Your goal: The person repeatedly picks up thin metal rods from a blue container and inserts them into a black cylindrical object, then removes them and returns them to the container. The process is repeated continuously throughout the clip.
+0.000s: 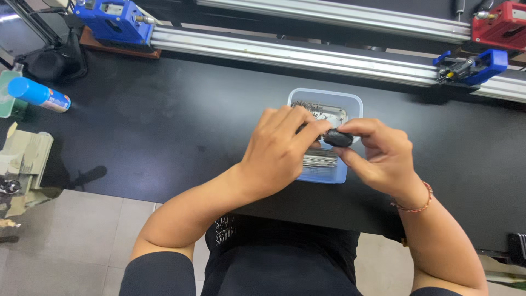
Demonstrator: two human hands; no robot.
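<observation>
A small black part (337,138), rounded and glossy, is held between the fingertips of the left hand (276,153) and the right hand (383,156), just above a pale blue plastic tray (350,100). The part is pinched at its right end by thumb and forefinger and lies roughly level. The tray is rectangular with rounded corners and is set on the black table. Small metal pieces are heaped at its far end, and thin metal pins (319,160) are laid side by side nearer the body.
</observation>
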